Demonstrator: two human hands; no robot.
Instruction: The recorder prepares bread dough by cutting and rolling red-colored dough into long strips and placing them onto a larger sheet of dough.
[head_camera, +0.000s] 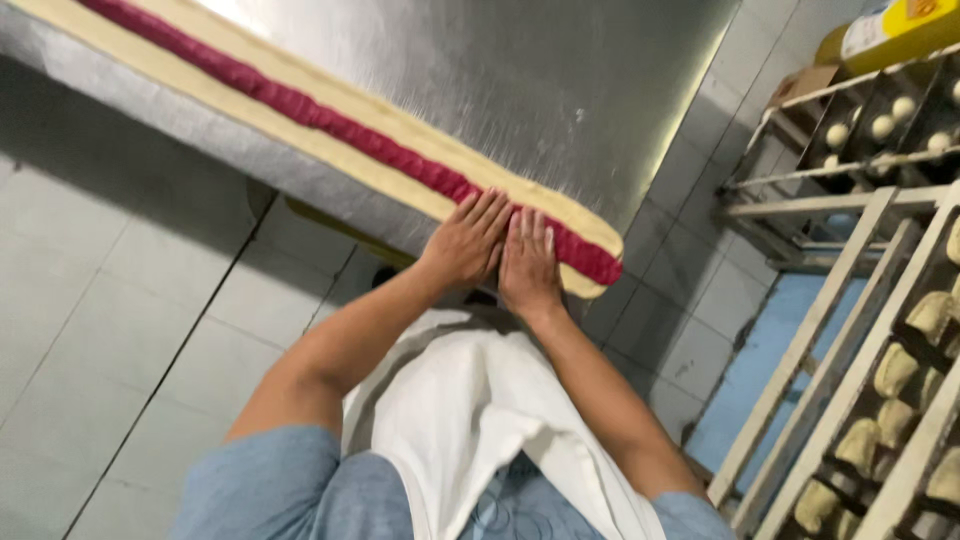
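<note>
A long strip of pale dough (330, 95) with a dark red filling (300, 105) along its middle lies near the edge of the steel desk (560, 90). The left hand (466, 240) and right hand (528, 262) press flat on its near end, side by side, each grip released and fingers spread. A rack of dough pieces (900, 350) stands well off beyond the right hand.

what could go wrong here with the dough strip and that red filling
1. Both hands, left hand and right hand, press near one end of the long dough strip; uneven pressure could squeeze the red filling out the end.
2. The strip lies close to the steel table edge, so its near side might sag or slip off.
3. The rest of the strip lies unsupported by hands and could roll unevenly.
</note>
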